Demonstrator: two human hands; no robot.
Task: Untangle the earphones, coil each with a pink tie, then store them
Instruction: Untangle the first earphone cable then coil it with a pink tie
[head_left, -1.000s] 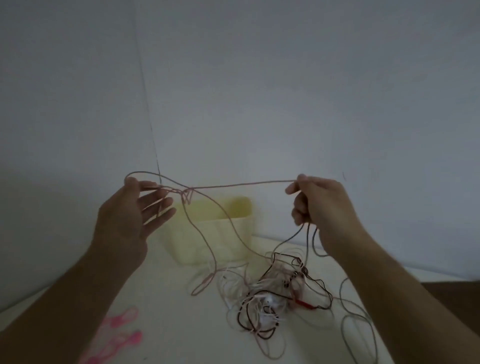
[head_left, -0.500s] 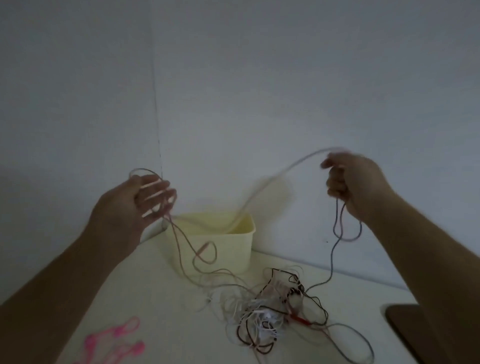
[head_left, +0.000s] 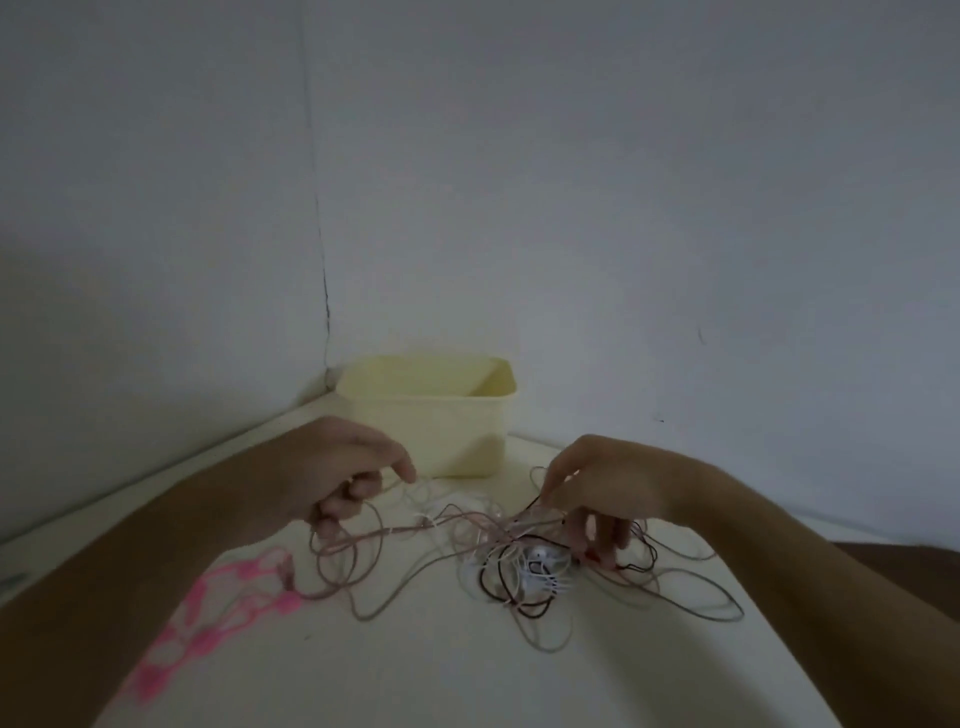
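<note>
We see both hands low over the pale worktop (head_left: 415, 670), at centre frame. The left hand (head_left: 345, 480) has its fingers curled round a pinkish earphone cord (head_left: 363, 543), whose loops hang just below that grip. From there the cord runs roughly left to right across the frame toward the right hand (head_left: 597, 493), where it joins the tangle of earphones (head_left: 524, 571). The right hand's fingers point down into the tangle's upper edge; they seem to pinch thin strands, though blur hides which ones.

The tangle is a knot of thin black, white and grey cords with a white earpiece inside. Pink ties (head_left: 218, 618), soft looped strips, lie at lower left. A pale yellow, smooth-walled, round-cornered tub (head_left: 457, 436) stands open behind the hands, in the wall corner.
</note>
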